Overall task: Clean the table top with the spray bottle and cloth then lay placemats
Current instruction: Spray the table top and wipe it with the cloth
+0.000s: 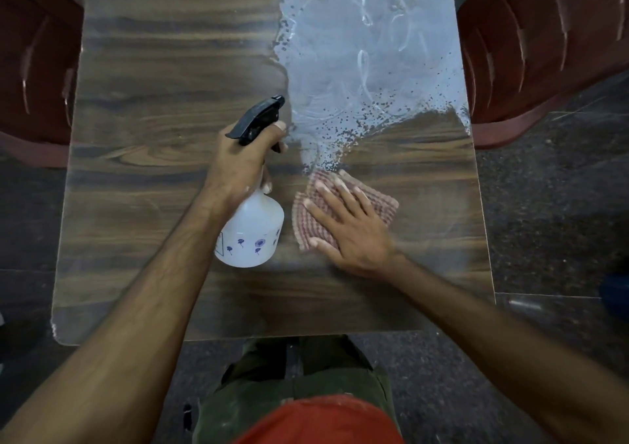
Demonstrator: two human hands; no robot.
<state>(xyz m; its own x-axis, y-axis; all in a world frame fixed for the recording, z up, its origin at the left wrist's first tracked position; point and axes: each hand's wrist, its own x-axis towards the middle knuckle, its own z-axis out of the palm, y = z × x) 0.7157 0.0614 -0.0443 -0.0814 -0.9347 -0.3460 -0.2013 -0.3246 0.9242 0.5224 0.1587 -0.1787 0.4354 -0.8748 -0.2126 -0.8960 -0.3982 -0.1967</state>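
A dark wood-grain table top [163, 110] fills the view. My left hand [240, 161] grips the neck of a white spray bottle [253, 231] with a black trigger head, held above the table's middle with the nozzle pointing away from me. To its right, my right hand [354, 226] presses flat, fingers spread, on a folded red-and-white checked cloth [386, 205] lying on the table. A wet, shiny sprayed patch [367, 55] with droplets and wipe swirls covers the far right part of the table. No placemats are in view.
Dark red plastic chairs stand at the table's left [37, 69] and right [544, 45] sides. A dark speckled floor [551, 205] surrounds the table. My legs and red shirt show below the near table edge.
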